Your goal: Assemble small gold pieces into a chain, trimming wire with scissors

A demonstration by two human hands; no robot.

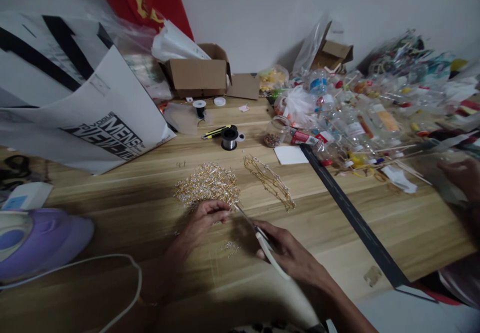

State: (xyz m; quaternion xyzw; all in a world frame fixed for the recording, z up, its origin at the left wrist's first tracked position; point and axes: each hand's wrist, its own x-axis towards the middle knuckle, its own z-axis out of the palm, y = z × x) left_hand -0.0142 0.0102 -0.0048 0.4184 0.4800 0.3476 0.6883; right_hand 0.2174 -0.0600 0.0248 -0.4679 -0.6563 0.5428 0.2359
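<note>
Wooden table [375,208]: bead pile [207,184] just beyond fingers [219,212].

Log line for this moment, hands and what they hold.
left hand: pinching bit at gold bead pile | right hand: holding white-handled pliers, tips at left fingers | table: gold chain

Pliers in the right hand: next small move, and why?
Probably close the pliers on the small gold piece pinched by the left hand. Their tip already sits at those fingers, beside the pile of gold pieces, and the right hand grips the white handles.
</note>
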